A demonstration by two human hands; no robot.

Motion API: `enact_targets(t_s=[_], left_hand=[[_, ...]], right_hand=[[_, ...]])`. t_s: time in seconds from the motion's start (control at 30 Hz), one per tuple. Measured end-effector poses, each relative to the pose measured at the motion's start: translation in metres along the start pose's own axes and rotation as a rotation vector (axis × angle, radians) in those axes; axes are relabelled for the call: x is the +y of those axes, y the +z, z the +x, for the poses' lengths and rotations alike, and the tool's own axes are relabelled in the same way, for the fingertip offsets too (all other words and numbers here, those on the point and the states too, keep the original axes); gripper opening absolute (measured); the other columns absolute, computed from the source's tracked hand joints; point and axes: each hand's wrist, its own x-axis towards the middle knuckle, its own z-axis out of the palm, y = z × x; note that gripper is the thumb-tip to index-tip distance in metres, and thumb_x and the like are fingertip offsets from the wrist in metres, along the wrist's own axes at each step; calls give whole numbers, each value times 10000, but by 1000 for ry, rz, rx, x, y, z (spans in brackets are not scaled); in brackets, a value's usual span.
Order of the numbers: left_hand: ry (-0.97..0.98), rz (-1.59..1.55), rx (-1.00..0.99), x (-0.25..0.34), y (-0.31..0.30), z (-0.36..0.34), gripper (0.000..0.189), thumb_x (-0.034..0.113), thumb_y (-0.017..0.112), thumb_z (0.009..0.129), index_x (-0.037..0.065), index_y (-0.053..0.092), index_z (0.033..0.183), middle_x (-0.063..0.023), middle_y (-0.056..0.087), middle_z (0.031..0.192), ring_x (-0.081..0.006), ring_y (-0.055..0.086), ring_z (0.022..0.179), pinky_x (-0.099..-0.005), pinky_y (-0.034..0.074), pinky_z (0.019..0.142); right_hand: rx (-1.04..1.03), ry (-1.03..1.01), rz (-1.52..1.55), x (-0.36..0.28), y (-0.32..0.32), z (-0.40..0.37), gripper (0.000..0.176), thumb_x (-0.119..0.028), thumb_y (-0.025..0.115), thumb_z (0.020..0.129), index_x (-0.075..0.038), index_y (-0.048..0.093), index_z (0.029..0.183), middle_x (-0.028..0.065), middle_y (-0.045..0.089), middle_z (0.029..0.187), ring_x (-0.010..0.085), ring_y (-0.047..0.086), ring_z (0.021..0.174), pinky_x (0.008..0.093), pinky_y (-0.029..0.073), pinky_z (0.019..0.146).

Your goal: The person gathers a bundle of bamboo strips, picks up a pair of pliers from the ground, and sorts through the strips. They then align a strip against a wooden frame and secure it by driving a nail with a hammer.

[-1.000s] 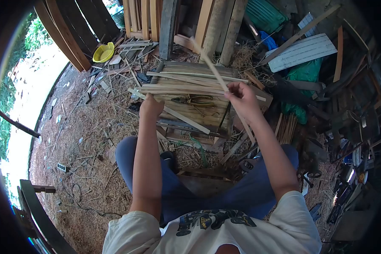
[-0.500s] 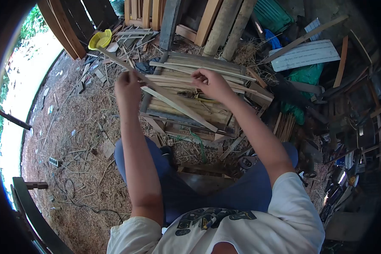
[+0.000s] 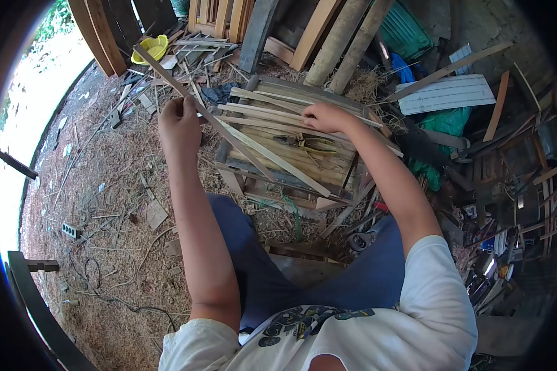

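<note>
My left hand (image 3: 179,120) is closed around a thin wooden strip (image 3: 238,145), which slants from the upper left down across the low slatted bench. A paler strip (image 3: 278,157) lies beneath it at a similar slant; whether my fingers also touch that one is hidden. Over the bench, my right hand (image 3: 327,117) has its fingers curled onto one of several wooden strips (image 3: 263,114) laid side by side. Pliers with yellow handles (image 3: 319,146) rest on the bench top (image 3: 263,139), just below my right hand.
A yellow bowl (image 3: 151,49) sits among wood offcuts at the back left. Posts (image 3: 346,46) and planks lean behind the bench. Scrap wood and a white panel (image 3: 445,94) crowd the right. Shavings, a power strip (image 3: 70,230) and a cable (image 3: 130,306) lie on the ground at left.
My right hand has moved right and closed onto a strip, leaving the pliers more exposed. The strip in my left hand has turned steeper, its near end shifting left over the bench.
</note>
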Motion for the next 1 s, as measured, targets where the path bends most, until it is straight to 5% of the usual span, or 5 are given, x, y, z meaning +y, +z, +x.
enact_targets(t_s=[0.27, 0.57, 0.67, 1.0], left_hand=[[-11, -42, -52, -1, -2, 0, 259, 179, 585, 1044, -69, 656, 1023, -99, 696, 863, -172, 713, 701, -309, 609, 644], [-133, -95, -119, 15, 2, -9, 244, 154, 584, 1042, -82, 649, 1049, -109, 694, 894, -160, 717, 744, -283, 639, 632], [-104, -55, -124, 13, 3, -8, 243, 155, 585, 1041, -78, 652, 1060, -107, 695, 896, -158, 717, 746, -280, 635, 637], [-125, 2, -159, 9, 5, -6, 284, 219, 601, 1041, -40, 661, 1140, -100, 692, 915, -137, 693, 699, -265, 596, 649]], right_hand=[[240, 61, 155, 4, -15, -3, 292, -179, 657, 956, -56, 688, 1219, 153, 733, 1097, 288, 706, 985, 420, 544, 868], [569, -5, -95, 11, -6, -16, 271, -193, 688, 919, -85, 714, 1166, 151, 726, 1073, 347, 685, 1012, 452, 549, 898], [315, 44, 54, -20, -4, -35, 244, -191, 689, 917, -97, 714, 1141, 136, 703, 1099, 338, 665, 1056, 459, 546, 918], [326, -31, 21, -13, 34, -36, 131, -137, 656, 907, -76, 689, 1018, 107, 686, 1056, 326, 669, 997, 458, 545, 859]])
